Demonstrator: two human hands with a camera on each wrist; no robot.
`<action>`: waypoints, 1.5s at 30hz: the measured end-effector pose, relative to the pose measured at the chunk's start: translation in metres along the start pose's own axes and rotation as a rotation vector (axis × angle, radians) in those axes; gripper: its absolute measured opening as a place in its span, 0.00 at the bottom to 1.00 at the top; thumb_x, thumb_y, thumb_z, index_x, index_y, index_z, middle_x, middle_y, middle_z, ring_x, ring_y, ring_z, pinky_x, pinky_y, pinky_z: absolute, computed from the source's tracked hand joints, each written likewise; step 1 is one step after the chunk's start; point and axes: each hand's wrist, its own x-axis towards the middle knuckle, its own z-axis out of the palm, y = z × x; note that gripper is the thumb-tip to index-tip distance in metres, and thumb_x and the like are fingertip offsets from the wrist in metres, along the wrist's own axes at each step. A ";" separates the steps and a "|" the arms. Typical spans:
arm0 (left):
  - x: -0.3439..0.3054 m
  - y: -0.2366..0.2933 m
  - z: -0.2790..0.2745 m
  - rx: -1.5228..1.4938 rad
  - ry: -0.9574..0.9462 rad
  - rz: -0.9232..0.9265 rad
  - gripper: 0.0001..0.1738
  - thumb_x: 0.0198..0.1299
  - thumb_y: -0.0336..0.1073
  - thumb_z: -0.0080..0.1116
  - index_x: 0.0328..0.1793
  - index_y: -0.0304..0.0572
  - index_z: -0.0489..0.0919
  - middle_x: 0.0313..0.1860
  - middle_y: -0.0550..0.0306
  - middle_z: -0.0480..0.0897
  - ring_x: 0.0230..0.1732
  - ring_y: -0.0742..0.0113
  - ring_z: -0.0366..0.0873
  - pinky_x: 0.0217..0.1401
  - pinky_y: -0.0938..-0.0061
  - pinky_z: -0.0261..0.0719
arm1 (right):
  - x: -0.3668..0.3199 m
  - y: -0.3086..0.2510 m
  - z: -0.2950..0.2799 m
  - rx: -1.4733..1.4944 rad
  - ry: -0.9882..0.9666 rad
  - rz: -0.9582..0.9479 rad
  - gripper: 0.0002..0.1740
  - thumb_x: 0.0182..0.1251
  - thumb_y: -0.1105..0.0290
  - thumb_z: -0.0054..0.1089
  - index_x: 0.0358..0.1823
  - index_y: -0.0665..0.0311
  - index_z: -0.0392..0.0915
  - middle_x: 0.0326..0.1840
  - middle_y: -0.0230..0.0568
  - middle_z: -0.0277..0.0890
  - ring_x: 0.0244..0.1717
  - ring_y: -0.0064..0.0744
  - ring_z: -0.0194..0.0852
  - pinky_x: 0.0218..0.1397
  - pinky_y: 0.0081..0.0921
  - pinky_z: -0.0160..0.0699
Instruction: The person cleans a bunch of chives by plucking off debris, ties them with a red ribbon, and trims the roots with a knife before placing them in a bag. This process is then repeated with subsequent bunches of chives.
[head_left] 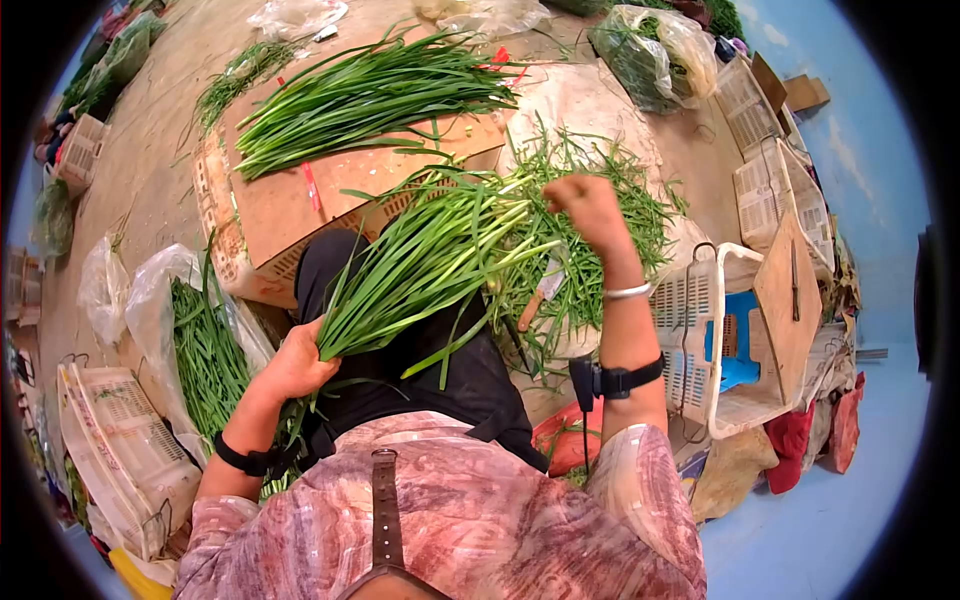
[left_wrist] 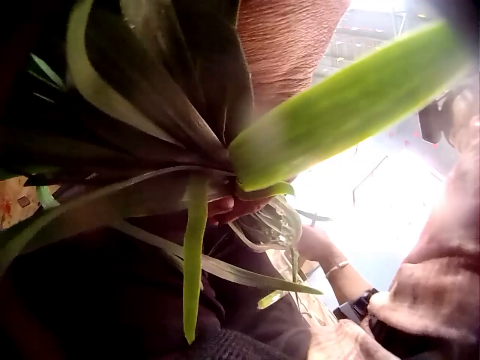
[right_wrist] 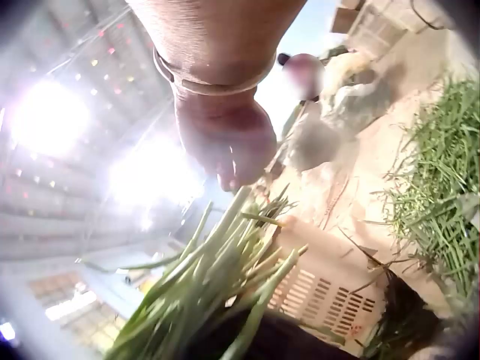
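A loose bunch of garlic chives (head_left: 430,260) lies across the person's lap, pale stem ends toward the right. The left hand (head_left: 298,360) grips the bunch near its leafy end; in the left wrist view broad chive leaves (left_wrist: 315,112) cover most of that hand. Just beyond the stem ends is the right hand (head_left: 592,212), raised with its fingers curled in. The right wrist view has its fingertips (right_wrist: 231,182) right at the tip of one stem, with nothing plainly visible in its grasp. Below that hand, a knife (head_left: 540,297) with a wooden handle rests on scattered green trimmings (head_left: 620,240).
A larger pile of chives (head_left: 370,100) rests on a brown board (head_left: 270,220) over a plastic crate (right_wrist: 330,300). More chives fill an open plastic bag (head_left: 205,335) at the left. A white crate (head_left: 690,340) stands at the right, near the right arm.
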 end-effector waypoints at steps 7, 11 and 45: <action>0.001 -0.005 0.009 0.118 0.115 0.054 0.20 0.46 0.20 0.48 0.49 0.33 0.74 0.39 0.50 0.80 0.42 0.68 0.75 0.49 0.76 0.70 | -0.004 -0.018 0.056 -0.700 -0.331 -0.094 0.17 0.53 0.56 0.59 0.33 0.65 0.80 0.30 0.54 0.76 0.34 0.52 0.76 0.38 0.42 0.74; -0.013 0.007 0.011 0.508 0.329 0.146 0.36 0.38 0.20 0.53 0.61 0.42 0.69 0.34 0.43 0.72 0.35 0.41 0.72 0.40 0.61 0.72 | -0.025 -0.033 0.051 -0.574 0.004 -0.165 0.13 0.54 0.62 0.59 0.31 0.65 0.79 0.28 0.54 0.75 0.32 0.52 0.74 0.35 0.44 0.72; 0.004 -0.012 0.024 0.802 0.447 0.224 0.44 0.32 0.18 0.52 0.65 0.47 0.66 0.31 0.47 0.67 0.27 0.46 0.71 0.28 0.61 0.71 | 0.004 -0.020 0.028 0.061 -0.135 0.044 0.28 0.51 0.81 0.59 0.57 0.72 0.66 0.26 0.29 0.71 0.25 0.17 0.67 0.30 0.15 0.69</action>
